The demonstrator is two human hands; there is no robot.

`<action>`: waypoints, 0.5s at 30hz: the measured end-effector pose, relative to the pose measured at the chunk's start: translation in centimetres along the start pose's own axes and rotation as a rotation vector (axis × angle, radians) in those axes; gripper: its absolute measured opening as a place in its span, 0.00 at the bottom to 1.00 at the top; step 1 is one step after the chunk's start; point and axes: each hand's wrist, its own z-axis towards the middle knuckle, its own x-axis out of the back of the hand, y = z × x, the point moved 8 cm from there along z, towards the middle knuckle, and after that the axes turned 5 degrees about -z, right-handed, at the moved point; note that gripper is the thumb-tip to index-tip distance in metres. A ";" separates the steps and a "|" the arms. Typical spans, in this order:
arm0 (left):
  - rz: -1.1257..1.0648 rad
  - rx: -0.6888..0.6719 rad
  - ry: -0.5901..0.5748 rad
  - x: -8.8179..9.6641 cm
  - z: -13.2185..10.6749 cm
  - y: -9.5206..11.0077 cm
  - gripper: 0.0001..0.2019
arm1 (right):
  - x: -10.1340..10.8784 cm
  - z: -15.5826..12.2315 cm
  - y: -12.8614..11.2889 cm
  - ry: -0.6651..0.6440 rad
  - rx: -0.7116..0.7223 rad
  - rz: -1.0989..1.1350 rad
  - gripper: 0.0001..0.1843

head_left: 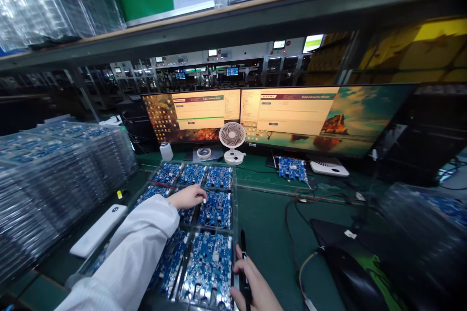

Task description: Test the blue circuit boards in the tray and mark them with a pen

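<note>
Clear plastic trays with blue circuit boards stand in tall stacks [54, 180] at the left edge of the table [270, 223]. Just beside them, near the front left corner, lies a flat white device [98, 230].

Next comes the open tray [193, 233] in front of the person, with blue boards in rows of compartments. The left hand [188, 197], in a white sleeve, reaches over the tray, and its fingers are bent down on a board in the middle row [187, 215]; they seem to pinch its edge, but I cannot tell if the grip is already closed. For this step I think it is good to take the board only at the edges, to lift it straight up from its compartment, and not to press on the small parts or push the neighbour boards.

To the right of the tray, at the front edge, the right hand [251, 284] is closed around a black pen [243, 265], which points away from the person. It is better to keep the pen tip off the boards while the other hand works.

Further back stand a small white fan [232, 142] and two monitors [292, 114]; one single board [292, 169] lies under the right monitor. Dark cables [310, 199] run over the right part of the table.
</note>
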 end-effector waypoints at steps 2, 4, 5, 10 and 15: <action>-0.007 0.028 -0.041 -0.3 0.2 -0.3 0.16 | 0.1 0.0 -0.1 -0.004 0.010 -0.006 0.15; -0.040 0.051 -0.057 -0.4 0.5 -0.7 0.17 | 0.3 -0.1 -0.5 0.001 0.026 0.006 0.16; -0.056 0.053 -0.057 -0.4 0.6 -0.8 0.17 | 0.5 -0.1 -0.9 0.007 0.033 0.016 0.16; 0.038 0.114 0.027 -0.5 1.6 -2.3 0.19 | 1.4 -0.4 -2.0 0.015 -0.002 0.032 0.17; 0.184 0.216 0.138 -0.3 2.5 -3.8 0.20 | 1.1 -0.3 -1.9 0.008 0.005 0.012 0.17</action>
